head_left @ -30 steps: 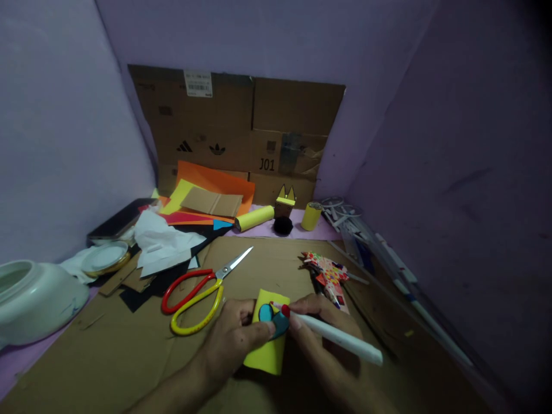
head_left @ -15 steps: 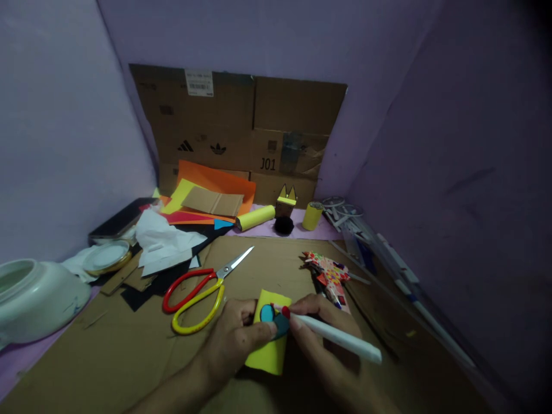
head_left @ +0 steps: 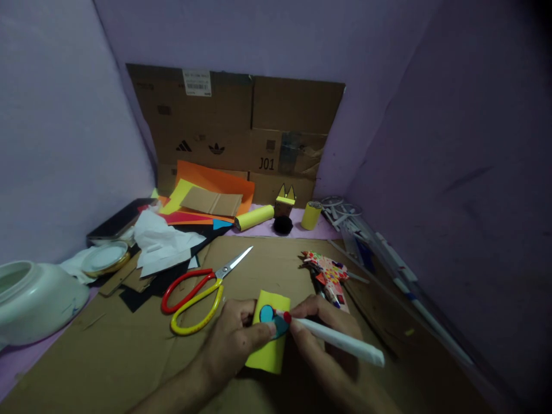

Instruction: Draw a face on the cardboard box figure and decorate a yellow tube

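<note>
My left hand is closed around a yellow paper piece, thumb pressed on its front. On the yellow face is a blue paper shape with a dark outline; its lower part lies partly under my thumb. In my right hand is a white marker, pinched near its red front end, which points left at the blue shape. Whether its tip touches the paper is too small to tell. Left of my hands lie scissors with one red and one yellow handle, blades apart.
A floral pouch lies to the right on the cardboard mat. Behind are a yellow roll, a yellow tube, a black round thing and coloured paper. White crumpled paper and a pale pot are leftward.
The red front end of the marker has shifted slightly down on the blue shape. Both hands keep their hold; the whole view has moved a little.
</note>
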`<state>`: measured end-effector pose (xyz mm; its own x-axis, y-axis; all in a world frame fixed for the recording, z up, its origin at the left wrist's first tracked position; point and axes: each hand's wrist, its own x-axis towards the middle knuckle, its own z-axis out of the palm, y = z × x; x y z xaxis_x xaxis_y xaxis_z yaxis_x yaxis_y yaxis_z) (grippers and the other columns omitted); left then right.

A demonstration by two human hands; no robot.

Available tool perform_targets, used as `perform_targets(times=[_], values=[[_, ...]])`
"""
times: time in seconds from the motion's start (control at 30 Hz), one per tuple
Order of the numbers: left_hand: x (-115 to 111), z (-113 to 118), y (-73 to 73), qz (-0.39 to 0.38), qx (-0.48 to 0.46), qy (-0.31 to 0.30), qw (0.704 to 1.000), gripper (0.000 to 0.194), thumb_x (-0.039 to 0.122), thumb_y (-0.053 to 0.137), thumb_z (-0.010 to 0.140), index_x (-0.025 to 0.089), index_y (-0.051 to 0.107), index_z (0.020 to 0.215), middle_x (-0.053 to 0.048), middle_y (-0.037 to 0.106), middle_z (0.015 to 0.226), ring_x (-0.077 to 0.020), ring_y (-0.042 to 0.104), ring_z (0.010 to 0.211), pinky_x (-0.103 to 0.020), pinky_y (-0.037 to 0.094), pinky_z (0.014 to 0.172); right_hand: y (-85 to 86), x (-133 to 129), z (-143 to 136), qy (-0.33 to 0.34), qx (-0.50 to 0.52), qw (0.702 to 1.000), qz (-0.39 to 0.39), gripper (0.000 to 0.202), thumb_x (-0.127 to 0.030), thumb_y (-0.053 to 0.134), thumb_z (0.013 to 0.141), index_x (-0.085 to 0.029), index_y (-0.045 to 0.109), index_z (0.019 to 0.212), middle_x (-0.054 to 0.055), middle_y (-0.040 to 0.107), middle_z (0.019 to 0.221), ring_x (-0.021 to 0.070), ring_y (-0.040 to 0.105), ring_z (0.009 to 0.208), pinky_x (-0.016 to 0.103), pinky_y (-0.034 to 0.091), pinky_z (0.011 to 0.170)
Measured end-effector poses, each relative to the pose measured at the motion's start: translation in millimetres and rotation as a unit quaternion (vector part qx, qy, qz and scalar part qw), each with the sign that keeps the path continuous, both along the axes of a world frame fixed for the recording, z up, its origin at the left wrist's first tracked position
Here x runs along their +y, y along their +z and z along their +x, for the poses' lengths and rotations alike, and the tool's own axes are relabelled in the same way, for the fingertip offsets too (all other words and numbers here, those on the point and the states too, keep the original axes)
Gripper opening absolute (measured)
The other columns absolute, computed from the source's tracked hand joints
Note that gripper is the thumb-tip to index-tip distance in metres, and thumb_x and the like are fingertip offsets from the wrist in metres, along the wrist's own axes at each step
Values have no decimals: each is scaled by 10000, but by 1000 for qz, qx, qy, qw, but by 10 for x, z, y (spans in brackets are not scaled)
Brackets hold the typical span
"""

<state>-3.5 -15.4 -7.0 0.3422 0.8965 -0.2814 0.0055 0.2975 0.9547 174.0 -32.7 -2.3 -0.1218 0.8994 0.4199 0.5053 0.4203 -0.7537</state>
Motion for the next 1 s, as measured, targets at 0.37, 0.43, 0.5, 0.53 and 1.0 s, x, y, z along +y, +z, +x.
perform_targets(times=[0.37, 0.43, 0.5, 0.53, 1.0], values=[[-25, 20, 68, 72, 73, -32, 994, 277, 409, 606, 707, 135, 573, 725, -7, 478, 674, -162, 414, 643, -268, 323, 565, 93, -52, -7, -14, -26, 998, -50, 167, -261, 525, 829, -220, 629, 705, -11, 639, 599, 144, 570, 534, 229, 394, 495], [-25, 25, 72, 83, 88, -32, 992, 279, 413, 598, 713, 134, 575, 718, -4, 471, 664, -159, 406, 635, -266, 315, 558, 84, -34, 13, 3, -36, 999, -32, 169, -258, 520, 832, -216, 632, 713, -8, 642, 593, 141, 571, 523, 231, 386, 487], [-23, 33, 74, 90, 94, -31, 991, 290, 420, 598, 709, 131, 583, 711, -4, 472, 656, -158, 403, 630, -265, 313, 554, 81, -20, 26, 16, -44, 999, -12, 177, -253, 510, 838, -212, 634, 717, -6, 642, 585, 133, 562, 501, 231, 379, 476], [-21, 36, 75, 92, 95, -31, 991, 299, 426, 598, 708, 127, 591, 716, -5, 476, 656, -159, 406, 630, -264, 315, 553, 82, -16, 30, 20, -49, 999, -4, 178, -250, 509, 840, -210, 634, 720, -7, 640, 582, 129, 556, 489, 230, 375, 470], [-20, 68, 115, 86, 95, -30, 991, 287, 421, 570, 709, 134, 563, 704, -7, 462, 653, -163, 396, 631, -275, 305, 547, 121, -32, 2, 34, -71, 996, 47, 136, -204, 506, 829, -227, 573, 713, -18, 612, 584, 124, 547, 481, 241, 386, 499]])
